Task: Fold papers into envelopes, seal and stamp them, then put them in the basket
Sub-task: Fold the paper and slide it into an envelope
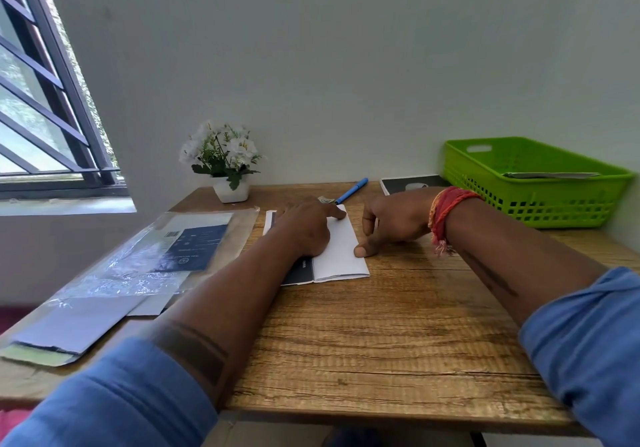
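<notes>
Pressing folded paper (341, 252) flat on tabletop (381, 335) under straight-fingered left hand (306, 226), right hand (391, 221) thumbing its edge, fingers curled, green basket (540, 204) far right.

- Nothing legible anywhere.
- Barcode (170, 234) seen on a white label of the plastic-wrapped packet (145, 256) at the table's left; bars too blurred to read.
- Pale print and a round emblem noted on the packet's dark blue panel (194, 249); lettering too small to make out.
- Short line of white lettering noted on the dark strip (300, 271) beside the folded paper (341, 256); unreadable.
</notes>
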A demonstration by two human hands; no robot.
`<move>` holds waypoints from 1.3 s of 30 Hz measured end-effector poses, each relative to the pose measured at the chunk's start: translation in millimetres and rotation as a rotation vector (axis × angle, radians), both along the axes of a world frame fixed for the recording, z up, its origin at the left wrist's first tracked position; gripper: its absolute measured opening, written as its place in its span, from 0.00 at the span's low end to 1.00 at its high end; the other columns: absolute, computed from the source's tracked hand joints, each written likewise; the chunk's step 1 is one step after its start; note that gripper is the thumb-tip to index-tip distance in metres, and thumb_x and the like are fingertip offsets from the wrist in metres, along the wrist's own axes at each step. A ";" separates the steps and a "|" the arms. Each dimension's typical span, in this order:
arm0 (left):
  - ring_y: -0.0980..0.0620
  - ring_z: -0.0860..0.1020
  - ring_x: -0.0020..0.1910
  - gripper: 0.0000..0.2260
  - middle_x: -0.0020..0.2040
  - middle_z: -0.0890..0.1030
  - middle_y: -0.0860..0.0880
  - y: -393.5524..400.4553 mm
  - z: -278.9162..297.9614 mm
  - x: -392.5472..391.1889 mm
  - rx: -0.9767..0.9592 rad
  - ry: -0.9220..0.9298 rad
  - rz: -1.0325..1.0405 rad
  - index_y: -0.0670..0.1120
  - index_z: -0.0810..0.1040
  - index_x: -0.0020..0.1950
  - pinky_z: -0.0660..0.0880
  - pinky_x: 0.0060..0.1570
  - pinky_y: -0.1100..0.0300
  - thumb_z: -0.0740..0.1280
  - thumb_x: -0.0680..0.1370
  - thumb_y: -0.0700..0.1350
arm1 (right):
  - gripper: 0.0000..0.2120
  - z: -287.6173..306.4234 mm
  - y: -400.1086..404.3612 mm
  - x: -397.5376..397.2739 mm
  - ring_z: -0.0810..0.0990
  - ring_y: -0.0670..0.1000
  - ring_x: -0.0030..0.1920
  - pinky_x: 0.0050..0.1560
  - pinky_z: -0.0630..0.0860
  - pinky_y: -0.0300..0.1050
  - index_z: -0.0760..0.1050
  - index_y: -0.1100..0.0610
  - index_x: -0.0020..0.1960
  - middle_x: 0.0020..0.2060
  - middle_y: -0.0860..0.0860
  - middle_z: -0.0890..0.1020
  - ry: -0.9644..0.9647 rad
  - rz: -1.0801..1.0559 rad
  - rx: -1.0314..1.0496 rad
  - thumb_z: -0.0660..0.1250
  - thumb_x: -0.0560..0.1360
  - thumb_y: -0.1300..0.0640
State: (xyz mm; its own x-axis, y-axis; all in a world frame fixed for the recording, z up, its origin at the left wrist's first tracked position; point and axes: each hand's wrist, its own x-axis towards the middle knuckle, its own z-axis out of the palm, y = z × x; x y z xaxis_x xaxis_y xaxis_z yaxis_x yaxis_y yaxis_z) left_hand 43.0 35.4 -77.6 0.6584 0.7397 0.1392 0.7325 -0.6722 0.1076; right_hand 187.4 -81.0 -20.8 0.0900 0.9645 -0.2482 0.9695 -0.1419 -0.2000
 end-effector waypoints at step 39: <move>0.47 0.72 0.67 0.18 0.69 0.75 0.49 -4.6 0.2 -2.1 0.031 -0.074 0.035 0.53 0.72 0.70 0.70 0.68 0.50 0.63 0.81 0.40 | 0.22 -27.3 46.8 -9.3 0.75 0.55 0.65 0.68 0.73 0.50 0.66 0.51 0.77 0.70 0.54 0.74 -0.308 -0.002 0.154 0.54 0.83 0.55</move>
